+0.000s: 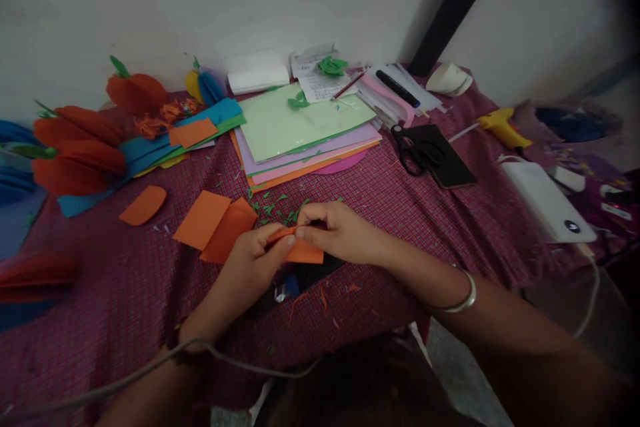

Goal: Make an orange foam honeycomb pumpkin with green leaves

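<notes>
Between my two hands is a piece of orange paper (306, 253), held over the near part of the table. My left hand (254, 260) pinches its left end, thumb on top. With bent fingers and thumb, my right hand (340, 232) grips the paper's upper edge, close beside the left thumb. The fingertips partly hide the paper, so I cannot tell whether it is folded. Orange paper pieces (204, 219) lie just left of my hands, and a rounded orange cutout (144, 205) rests farther left. Black scissors (415, 150) lie to the right, partly over a dark flat pad (453, 170).
Stacked coloured sheets (300, 127) lie beyond my hands. Orange paper pumpkins (80, 167) stand at left. A yellow glue gun (505, 128) and white power bank (547, 203) are at right. A cable (240, 363) crosses my left wrist. Green scraps (270, 203) litter the checked cloth (125, 280).
</notes>
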Motion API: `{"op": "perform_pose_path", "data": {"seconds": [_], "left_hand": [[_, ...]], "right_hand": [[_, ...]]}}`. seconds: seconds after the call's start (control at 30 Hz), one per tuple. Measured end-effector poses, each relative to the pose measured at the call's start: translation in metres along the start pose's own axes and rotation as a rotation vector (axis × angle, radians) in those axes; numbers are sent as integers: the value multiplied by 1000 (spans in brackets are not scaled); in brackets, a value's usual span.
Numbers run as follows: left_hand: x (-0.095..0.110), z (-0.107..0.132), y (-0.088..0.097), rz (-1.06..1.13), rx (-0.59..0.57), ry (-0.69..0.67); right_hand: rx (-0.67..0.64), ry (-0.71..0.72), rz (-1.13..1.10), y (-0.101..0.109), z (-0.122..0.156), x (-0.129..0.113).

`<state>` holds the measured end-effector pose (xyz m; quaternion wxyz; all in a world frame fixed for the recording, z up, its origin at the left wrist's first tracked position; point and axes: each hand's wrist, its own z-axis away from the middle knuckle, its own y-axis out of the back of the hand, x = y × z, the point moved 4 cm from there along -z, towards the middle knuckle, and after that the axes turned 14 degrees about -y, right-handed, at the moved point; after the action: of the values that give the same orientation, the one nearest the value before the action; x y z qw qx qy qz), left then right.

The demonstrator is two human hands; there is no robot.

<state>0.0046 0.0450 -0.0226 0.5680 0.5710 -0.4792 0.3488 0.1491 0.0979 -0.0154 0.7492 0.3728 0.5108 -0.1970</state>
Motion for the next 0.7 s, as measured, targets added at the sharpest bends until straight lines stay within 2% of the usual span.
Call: {"op": "perform_pose_path", "data": {"seconds": [0.07,0.13,0.23,0.3,0.37,0.47,0.57,0.7], "left_hand": [[-1,2,0,102,36,69],[0,4,3,175,133,104],[1,6,8,237,319,82],[-2,7,6,309,384,52],[-8,6,0,420,375,47],[-15,6,-14,512,267,136],[-11,7,-18,404,205,196],[-2,6,-14,335,239,153]], "right_hand": [[31,7,-65,3,0,-1],[73,7,-135,5,1,-2],[95,6,-199,5,1,-4],[116,13,-240,4,2,-5],[144,23,-274,3,3,-6],[173,29,-304,1,5,-7],[196,27,-351,0,5,-6],[228,25,-411,1,4,-3]]}}
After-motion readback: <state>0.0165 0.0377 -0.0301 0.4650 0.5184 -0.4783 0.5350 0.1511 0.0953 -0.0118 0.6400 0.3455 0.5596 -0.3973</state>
